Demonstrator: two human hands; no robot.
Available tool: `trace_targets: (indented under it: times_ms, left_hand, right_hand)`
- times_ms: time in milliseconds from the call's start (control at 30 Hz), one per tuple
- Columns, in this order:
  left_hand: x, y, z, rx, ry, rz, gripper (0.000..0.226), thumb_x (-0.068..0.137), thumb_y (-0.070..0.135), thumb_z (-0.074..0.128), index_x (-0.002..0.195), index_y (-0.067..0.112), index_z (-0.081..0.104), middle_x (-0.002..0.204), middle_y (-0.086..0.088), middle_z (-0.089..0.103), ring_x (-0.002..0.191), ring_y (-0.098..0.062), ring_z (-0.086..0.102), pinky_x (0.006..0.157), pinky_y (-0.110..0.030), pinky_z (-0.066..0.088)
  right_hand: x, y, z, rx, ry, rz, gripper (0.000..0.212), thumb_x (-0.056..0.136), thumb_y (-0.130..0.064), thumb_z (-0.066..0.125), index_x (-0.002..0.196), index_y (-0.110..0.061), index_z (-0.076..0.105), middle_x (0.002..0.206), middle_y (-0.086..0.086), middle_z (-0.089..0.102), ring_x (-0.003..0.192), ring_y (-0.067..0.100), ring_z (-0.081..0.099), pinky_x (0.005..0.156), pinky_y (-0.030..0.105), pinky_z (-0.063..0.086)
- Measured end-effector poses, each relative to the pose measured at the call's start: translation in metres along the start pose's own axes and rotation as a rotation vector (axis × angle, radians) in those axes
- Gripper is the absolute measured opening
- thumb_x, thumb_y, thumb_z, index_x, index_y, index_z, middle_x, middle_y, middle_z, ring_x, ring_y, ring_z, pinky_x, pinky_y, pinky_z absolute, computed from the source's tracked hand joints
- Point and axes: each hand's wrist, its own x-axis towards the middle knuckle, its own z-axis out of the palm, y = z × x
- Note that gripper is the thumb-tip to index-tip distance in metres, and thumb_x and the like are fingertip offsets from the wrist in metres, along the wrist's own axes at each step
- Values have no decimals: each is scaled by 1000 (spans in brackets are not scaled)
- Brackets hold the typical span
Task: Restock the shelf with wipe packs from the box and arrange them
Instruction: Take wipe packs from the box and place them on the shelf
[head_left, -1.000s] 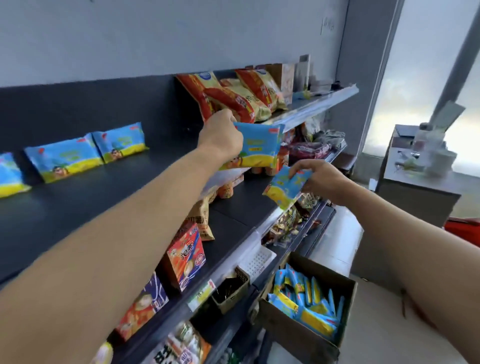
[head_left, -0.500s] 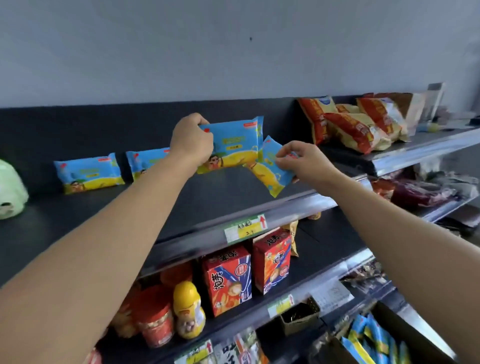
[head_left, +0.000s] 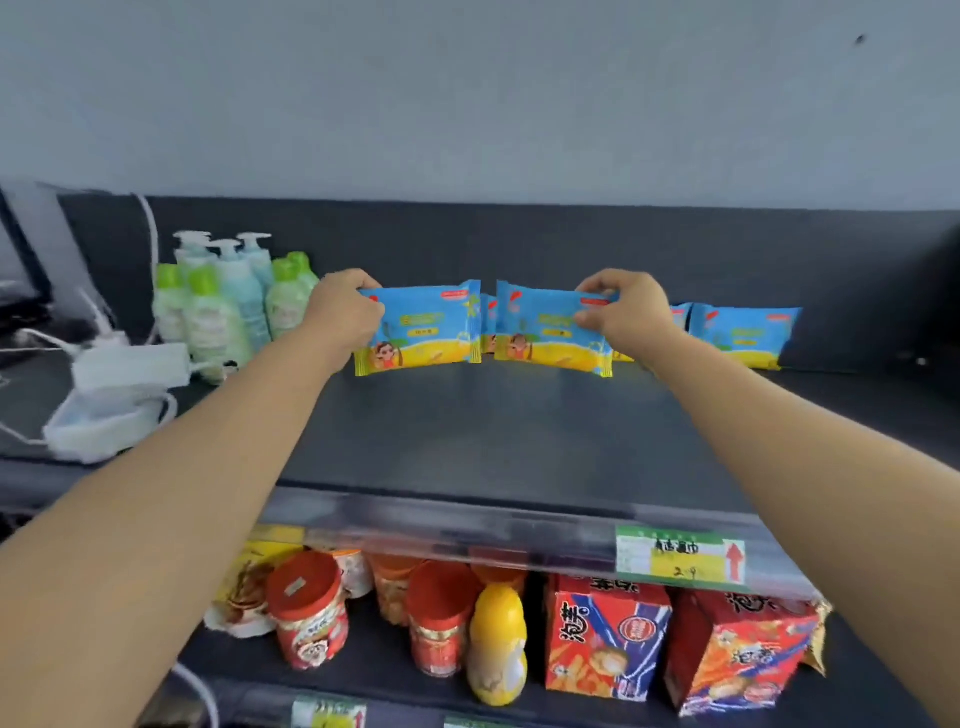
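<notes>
Lowered since half a second ago, the left wipe pack (head_left: 431, 332) and right wipe pack (head_left: 545, 332) now stand side by side on the top shelf (head_left: 493, 431), your left hand (head_left: 345, 312) gripping one's left end and your right hand (head_left: 621, 312) pinching the other's upper corner; they look light, soft and probably slick, so keep to the crimped ends.

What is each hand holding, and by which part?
The left hand grips a wipe pack by its upper left end; the right hand pinches a second wipe pack by its upper right corner.
</notes>
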Motion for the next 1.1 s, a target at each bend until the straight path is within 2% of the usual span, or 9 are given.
trace_targets:
  times_ms: [133,300,467,600,667,767,933,1033,1100]
  left_hand:
    - [10,-14,5,39,5,-56,21,90,-4,47,98,9,61,95,-12,52,83,-23,49,47,-21,35]
    - [35,-23,20,27,-63,-108,23,93,-3,47,107,7,62,105,-15,55,85,-22,51,45,-19,42]
    - [68,-38,36,-9,-105,-139,28,92,-4,47,113,6,62,126,-18,54,90,-25,54,76,-36,54]
    - [85,-47,46,40,-128,-109,30,91,-8,46,112,7,61,126,-17,52,90,-23,50,53,-23,43]
    - [90,-50,49,63,-134,-110,33,89,-10,51,116,7,58,128,-15,49,91,-22,49,48,-20,39]
    - [97,-57,50,74,-127,-91,30,85,-10,57,108,9,56,125,-14,50,89,-22,49,47,-20,38]
    - [107,-64,51,75,-81,-61,32,83,-8,62,111,4,55,124,-14,52,93,-21,53,70,-26,44]
    - [111,-67,53,57,-91,-27,26,82,-7,65,101,8,56,119,-15,56,98,-26,59,69,-29,47]
    - [113,-69,55,47,-90,-13,25,82,-6,65,95,12,53,117,-14,57,105,-29,60,69,-30,49]
  right_hand:
    - [22,14,17,-1,-38,30,21,84,-3,64,104,-10,66,99,6,54,79,22,56,70,29,47]
    - [40,25,32,7,-74,103,25,86,-5,65,110,-12,65,124,15,51,82,23,55,74,31,50]
    - [57,32,46,-19,-63,153,23,86,-7,65,108,-15,65,129,14,49,94,32,63,70,31,50]
    - [65,36,58,-31,-47,174,23,86,-8,66,108,-15,66,130,13,49,97,36,64,75,35,54]
    - [69,38,62,-57,-33,156,23,87,-10,65,109,-15,66,125,9,50,79,29,63,61,27,53]
    - [75,40,69,-109,-11,130,25,88,-11,63,112,-14,66,112,5,42,54,16,43,43,17,37]
    - [82,36,80,-208,49,122,24,90,-11,61,113,-17,65,127,11,36,77,28,52,61,28,46]
    - [86,39,85,-253,84,126,26,90,-14,60,115,-21,64,128,11,36,104,34,54,89,37,50]
    - [87,39,88,-263,103,130,26,90,-13,60,114,-23,64,127,9,36,111,31,50,95,43,48]
